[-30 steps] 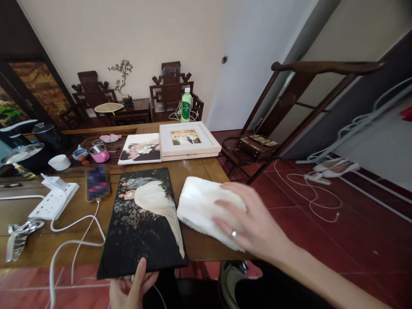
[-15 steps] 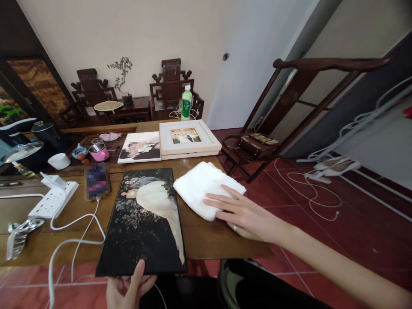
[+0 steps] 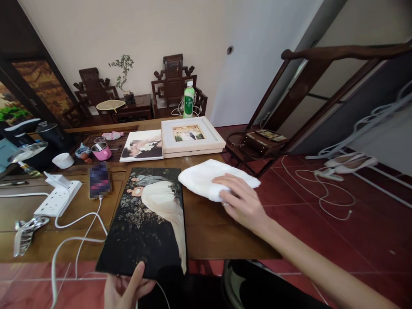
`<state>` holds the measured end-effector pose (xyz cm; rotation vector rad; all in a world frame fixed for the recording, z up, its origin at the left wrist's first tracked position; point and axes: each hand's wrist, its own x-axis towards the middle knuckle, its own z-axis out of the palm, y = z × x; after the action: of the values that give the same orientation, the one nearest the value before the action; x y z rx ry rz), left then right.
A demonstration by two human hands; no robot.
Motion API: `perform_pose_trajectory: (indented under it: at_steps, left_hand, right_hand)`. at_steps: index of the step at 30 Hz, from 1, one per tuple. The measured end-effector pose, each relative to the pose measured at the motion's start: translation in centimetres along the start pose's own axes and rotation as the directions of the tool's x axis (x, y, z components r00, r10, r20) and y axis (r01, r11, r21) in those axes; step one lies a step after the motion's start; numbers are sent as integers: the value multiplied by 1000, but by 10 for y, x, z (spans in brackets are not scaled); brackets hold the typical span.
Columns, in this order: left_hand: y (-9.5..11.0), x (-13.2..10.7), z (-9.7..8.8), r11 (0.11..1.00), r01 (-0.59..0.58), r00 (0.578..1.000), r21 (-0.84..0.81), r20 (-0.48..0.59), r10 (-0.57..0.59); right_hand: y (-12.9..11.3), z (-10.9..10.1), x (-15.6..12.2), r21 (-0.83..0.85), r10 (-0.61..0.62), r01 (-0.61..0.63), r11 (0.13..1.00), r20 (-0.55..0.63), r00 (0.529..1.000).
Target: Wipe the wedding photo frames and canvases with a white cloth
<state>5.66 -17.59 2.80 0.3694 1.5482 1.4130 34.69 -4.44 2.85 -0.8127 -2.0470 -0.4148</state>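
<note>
My left hand (image 3: pixel 128 285) grips the near edge of a dark photo panel (image 3: pixel 141 227), thumb on its face and fingers beneath. The panel carries a picture of a couple, one in a long pale gown. To its right, a folded white cloth (image 3: pixel 206 178) is pinched in my right hand (image 3: pixel 243 199), thumb below and fingers on top. The cloth looks lifted at its near side; whether all of it is off the table I cannot tell.
Behind the panel lie a white-edged photo panel (image 3: pixel 141 146) and a white framed picture (image 3: pixel 193 136). A green bottle (image 3: pixel 189 101) stands beyond. At left are a power strip (image 3: pixel 59 197) with cables, a clear hair claw (image 3: pixel 28 235), a phone (image 3: pixel 100 180) and a pink cup (image 3: pixel 101 151).
My right hand, flat on the cloth before, has closed on it and raised its near edge. My left hand still holds the dark panel. The view has shifted slightly.
</note>
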Motion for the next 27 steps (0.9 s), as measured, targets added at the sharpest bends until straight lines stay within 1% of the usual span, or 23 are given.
perform_pose_trajectory:
  at_steps: [2, 4, 5, 6, 7, 8, 10, 11, 12, 13, 14, 16, 17, 19, 20, 22, 23, 25, 27]
  left_hand:
    - [10, -2, -1, 999, -8, 1000, 54, 22, 7]
    - [19, -2, -4, 993, -5, 998, 117, 65, -3]
    - [23, -1, -6, 989, -3, 995, 151, 99, -12]
    - [28, 0, -8, 983, 0, 990, 185, 140, -26]
    - [32, 2, -10, 976, 3, 982, 217, 186, -44]
    - [36, 4, -11, 969, 8, 970, 247, 234, -68]
    - [45, 10, -12, 953, 22, 940, 303, 319, -123]
    - [50, 12, -12, 944, 29, 924, 329, 352, -151]
    - [54, 15, -10, 935, 34, 909, 354, 378, -176]
    - [58, 17, -8, 926, 35, 895, 375, 400, -196]
    - [62, 20, -6, 919, 34, 882, 392, 421, -212]
    - [68, 26, -1, 913, 30, 859, 407, 457, -232]
    - [70, 30, 1, 913, 29, 849, 407, 471, -238]
    - [74, 38, 5, 914, 33, 836, 405, 490, -248]
    - [76, 43, 7, 914, 35, 831, 405, 497, -251]
    - [81, 52, 11, 907, 29, 820, 420, 509, -262]
    - [84, 57, 14, 900, 18, 814, 436, 516, -266]
    - [89, 67, 21, 879, -29, 799, 476, 539, -266]
    - [93, 76, 30, 865, -102, 811, 492, 544, -215]
  right_hand:
    - [0, -12, 13, -14, -48, 47, 999, -97, 994]
    - [-3, -24, 25, -56, -99, 90, 994, -194, 976]
    - [-6, -28, 31, -71, -129, 116, 991, -221, 967]
    - [-10, -31, 35, -77, -164, 151, 986, -222, 961]
    - [-13, -32, 37, -73, -212, 202, 977, -192, 958]
    - [-17, -32, 38, -56, -277, 272, 961, -134, 951]
    - [-23, -27, 34, 7, -412, 412, 911, 17, 911]
    - [-26, -23, 30, 42, -454, 452, 891, 77, 888]
    - [-27, -19, 25, 63, -465, 461, 885, 109, 878]
    - [-28, -15, 20, 64, -446, 442, 895, 119, 887]
    - [-29, -10, 15, 43, -397, 395, 918, 117, 910]
    - [-30, -3, 9, -36, -246, 251, 967, 105, 964]
    - [-30, 0, 7, -77, -162, 170, 982, 106, 981]
    - [-28, 3, 7, -143, -29, 49, 989, 134, 991]
    - [-27, 4, 8, -166, 6, 21, 986, 161, 987]
    - [-22, 2, 12, -183, 10, 34, 983, 231, 973]
    - [-19, 0, 13, -171, -22, 68, 983, 259, 966]
    - [-15, -6, 15, -100, -136, 169, 981, 277, 951]
    - [-15, -14, 12, 2, -258, 267, 964, 265, 929]
